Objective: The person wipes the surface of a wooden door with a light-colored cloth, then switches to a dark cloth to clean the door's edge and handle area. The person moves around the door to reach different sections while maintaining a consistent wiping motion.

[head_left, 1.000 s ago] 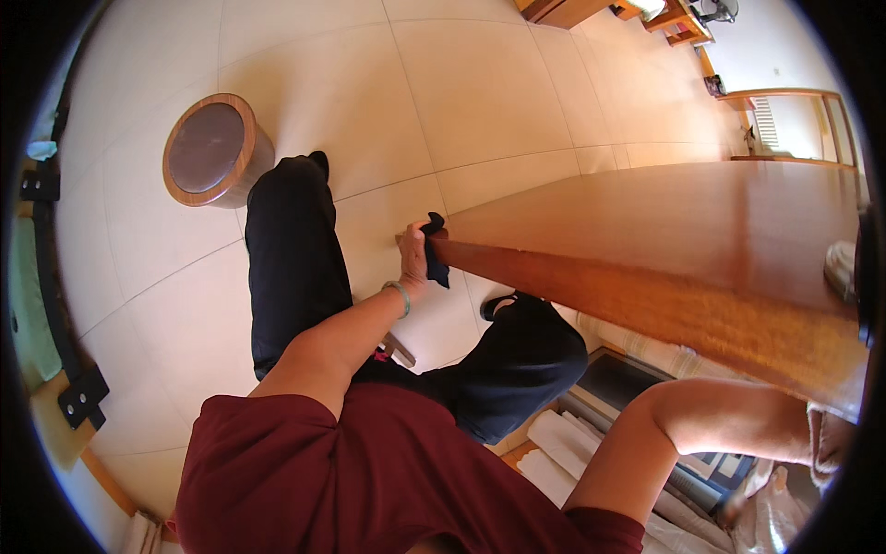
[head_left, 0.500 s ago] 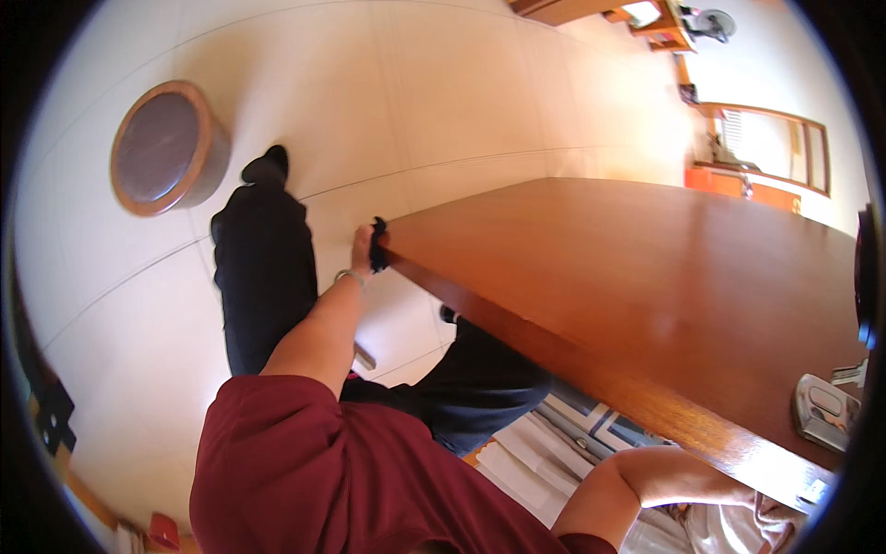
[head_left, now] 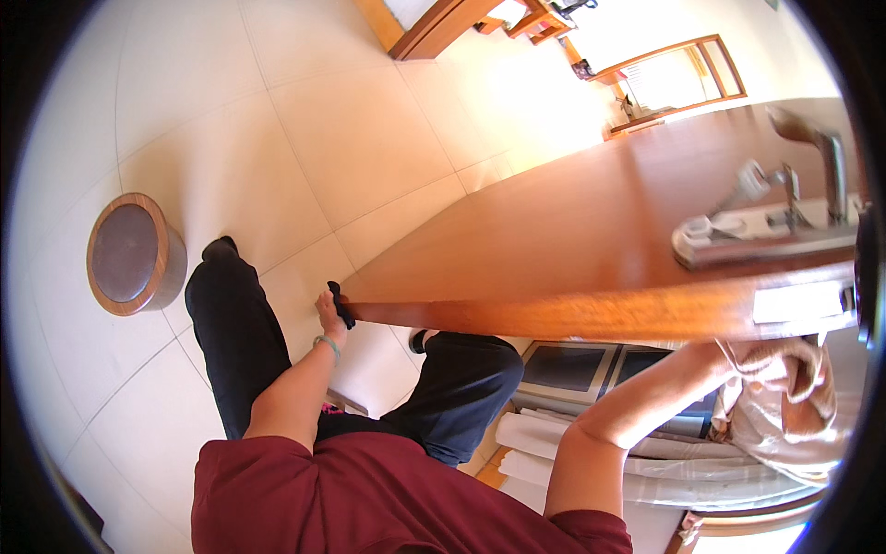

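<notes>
My left hand (head_left: pixel 329 316), a band round its wrist, is closed on a black cloth-like piece (head_left: pixel 341 305) at the left corner of a brown wooden table (head_left: pixel 517 249). At the right, just below the table's near edge, my right hand (head_left: pixel 749 356) is closed on a beige cloth (head_left: pixel 771 406), which hangs in folds beneath it. Its fingers are mostly lost in the folds. On the tabletop above it stands a metal device (head_left: pixel 766 235) with a long base and an upright lever, somewhat blurred.
A round stool (head_left: pixel 127 254) with a dark seat and wooden rim stands on the tiled floor to the left. Below the table lie white rolls (head_left: pixel 535 432) and framed flat panels (head_left: pixel 563 369). Wooden furniture (head_left: pixel 434 32) and a framed mirror (head_left: pixel 669 78) are farther off.
The whole view has swung to the right, bringing more of the metal device and the beige cloth into sight. My left hand stays at the table corner with the black piece.
</notes>
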A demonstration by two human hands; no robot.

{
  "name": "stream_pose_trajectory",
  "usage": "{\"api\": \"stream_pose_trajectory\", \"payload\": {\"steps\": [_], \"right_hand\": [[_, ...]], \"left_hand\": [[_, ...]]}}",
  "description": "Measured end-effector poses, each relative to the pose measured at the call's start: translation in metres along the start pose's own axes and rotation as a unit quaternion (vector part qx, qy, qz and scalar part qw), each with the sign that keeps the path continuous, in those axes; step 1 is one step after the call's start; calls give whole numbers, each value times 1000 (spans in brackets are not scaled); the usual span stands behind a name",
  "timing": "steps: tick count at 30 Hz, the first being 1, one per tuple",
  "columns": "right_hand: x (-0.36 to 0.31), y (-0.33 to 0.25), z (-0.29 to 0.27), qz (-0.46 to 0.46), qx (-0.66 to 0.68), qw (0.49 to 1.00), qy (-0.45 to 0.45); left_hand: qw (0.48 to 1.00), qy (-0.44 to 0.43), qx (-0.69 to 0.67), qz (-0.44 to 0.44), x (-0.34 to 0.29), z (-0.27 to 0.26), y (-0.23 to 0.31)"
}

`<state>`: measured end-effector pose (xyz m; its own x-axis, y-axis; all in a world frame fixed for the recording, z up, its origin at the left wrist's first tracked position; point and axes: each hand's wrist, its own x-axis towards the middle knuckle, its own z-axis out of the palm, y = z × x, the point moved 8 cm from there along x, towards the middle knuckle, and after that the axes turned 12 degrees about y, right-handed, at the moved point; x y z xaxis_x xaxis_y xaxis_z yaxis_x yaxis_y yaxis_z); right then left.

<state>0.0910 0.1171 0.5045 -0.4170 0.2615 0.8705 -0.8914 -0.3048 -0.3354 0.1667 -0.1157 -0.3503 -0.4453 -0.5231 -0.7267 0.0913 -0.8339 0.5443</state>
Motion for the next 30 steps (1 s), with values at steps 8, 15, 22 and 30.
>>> {"api": "stream_pose_trajectory", "payload": {"steps": [8,15,22,30], "right_hand": [[-19,32,30,179,429,881,-82],[-57,33,66,41,-41,995,-78],[-66,23,72,24,-74,997,9],[-67,19,65,31,-59,997,-40]], "left_hand": [[981,18,51,187,-61,43,60],[916,-77,87,384,-247,147,238],[728,-226,20,647,-444,241,379],[608,-245,-44,753,-514,271,419]]}}
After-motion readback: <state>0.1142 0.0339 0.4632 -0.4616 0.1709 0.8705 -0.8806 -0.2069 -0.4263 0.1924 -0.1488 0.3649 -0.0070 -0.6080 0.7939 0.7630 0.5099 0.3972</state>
